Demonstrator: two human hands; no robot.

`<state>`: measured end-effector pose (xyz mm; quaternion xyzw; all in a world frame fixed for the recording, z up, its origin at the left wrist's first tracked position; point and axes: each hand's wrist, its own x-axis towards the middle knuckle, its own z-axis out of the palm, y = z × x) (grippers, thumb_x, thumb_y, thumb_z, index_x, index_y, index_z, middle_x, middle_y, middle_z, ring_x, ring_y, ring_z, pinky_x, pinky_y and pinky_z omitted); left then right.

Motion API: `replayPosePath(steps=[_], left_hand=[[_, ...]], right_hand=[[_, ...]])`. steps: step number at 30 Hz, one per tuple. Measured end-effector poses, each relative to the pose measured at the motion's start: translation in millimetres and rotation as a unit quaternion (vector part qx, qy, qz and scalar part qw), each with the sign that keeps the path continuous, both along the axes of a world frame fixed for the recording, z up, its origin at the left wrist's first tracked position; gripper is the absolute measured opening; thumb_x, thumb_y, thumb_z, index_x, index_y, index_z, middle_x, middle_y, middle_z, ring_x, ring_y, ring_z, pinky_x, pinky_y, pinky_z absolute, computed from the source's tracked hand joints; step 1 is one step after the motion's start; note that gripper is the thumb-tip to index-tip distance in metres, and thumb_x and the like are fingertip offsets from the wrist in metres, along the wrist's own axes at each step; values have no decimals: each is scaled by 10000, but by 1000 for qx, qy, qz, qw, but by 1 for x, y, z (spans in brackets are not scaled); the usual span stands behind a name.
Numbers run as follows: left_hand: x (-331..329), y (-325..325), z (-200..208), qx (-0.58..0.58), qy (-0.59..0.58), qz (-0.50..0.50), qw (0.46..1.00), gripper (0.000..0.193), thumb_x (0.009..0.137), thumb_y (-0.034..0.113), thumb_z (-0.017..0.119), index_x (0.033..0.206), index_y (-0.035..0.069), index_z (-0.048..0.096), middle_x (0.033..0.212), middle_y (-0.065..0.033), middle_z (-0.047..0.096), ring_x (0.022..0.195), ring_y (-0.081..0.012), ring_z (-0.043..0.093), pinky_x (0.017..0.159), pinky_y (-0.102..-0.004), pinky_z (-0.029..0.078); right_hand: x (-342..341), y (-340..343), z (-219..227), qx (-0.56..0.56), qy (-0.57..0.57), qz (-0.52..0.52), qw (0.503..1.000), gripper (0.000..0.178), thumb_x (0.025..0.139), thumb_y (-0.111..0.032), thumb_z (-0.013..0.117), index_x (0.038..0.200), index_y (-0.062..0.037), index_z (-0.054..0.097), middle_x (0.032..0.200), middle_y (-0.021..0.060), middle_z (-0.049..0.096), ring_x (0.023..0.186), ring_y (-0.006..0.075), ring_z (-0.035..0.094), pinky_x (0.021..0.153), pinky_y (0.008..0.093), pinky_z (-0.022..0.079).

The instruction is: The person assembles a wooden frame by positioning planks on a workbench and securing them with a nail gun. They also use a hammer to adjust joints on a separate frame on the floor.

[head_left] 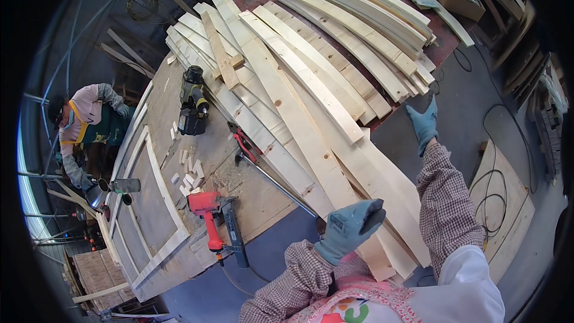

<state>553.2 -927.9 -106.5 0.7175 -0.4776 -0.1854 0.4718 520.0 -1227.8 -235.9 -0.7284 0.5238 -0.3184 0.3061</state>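
Observation:
My left hand (348,231), in a grey-blue work glove, is over the near ends of long pale wooden boards (293,116). Its fingers are curled in, and what they hold, if anything, is hidden. Just left of it lies the handle end of a hammer (281,184), its head resting by red-handled pliers (243,142). My right hand (424,124), gloved alike, reaches out to the right of the boards with thumb and fingers spread. Nothing shows in it. Beyond its fingertips are the ends of a stack of curved boards (359,30).
On the worktable (230,182) lie a red nail gun (209,212) with a hose, a green-black power tool (192,104) and several small wood blocks (190,179). A wooden frame (152,203) lies at left, near a co-worker (89,110). Cables (499,203) trail across the floor at right.

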Motion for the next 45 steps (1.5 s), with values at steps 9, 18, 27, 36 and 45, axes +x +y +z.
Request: replayPosePath(steps=[9,18,27,36,45], left_hand=[[-8,158,-31,210,317,226,897,285,857,44,507,1136,-3,471,907,-95,619,779,-126,597,617,-228,463],[-26,155,-11,160,373,380,831,245,874,82,500,1102,-5,475,870,-94,609,723,-134,591,602,-244,475],[-41,189,-2,164,383,371,830,276,883,83,496,1139,-13,455,947,-112,614,844,-147,599,678,-251,483],[-70,219,-24,91,339,442,825,173,867,95,489,1027,32,511,871,-76,590,700,-133,562,579,-246,461],[-68,240,-31,92,459,414,781,273,891,16,425,1164,6,420,1045,-115,554,914,-165,572,708,-268,470]], right_hand=[[89,-106,-8,-26,362,176,915,1202,535,-595,725,1409,-127,46,1402,224,191,1288,403,187,1060,446,171],[117,-35,14,-19,449,153,880,1175,563,-559,721,1413,-186,1,1400,206,181,1270,379,218,1041,462,193],[110,-71,23,-25,474,213,854,1001,662,-317,721,1410,-118,86,1072,182,528,1002,309,530,876,381,434],[108,-61,6,-27,477,200,856,1175,567,-161,777,1403,-120,-47,1158,189,473,1069,342,472,910,399,415],[78,-53,13,9,442,216,871,1131,560,-125,756,1412,-191,16,1380,150,293,1238,316,339,994,412,328]])
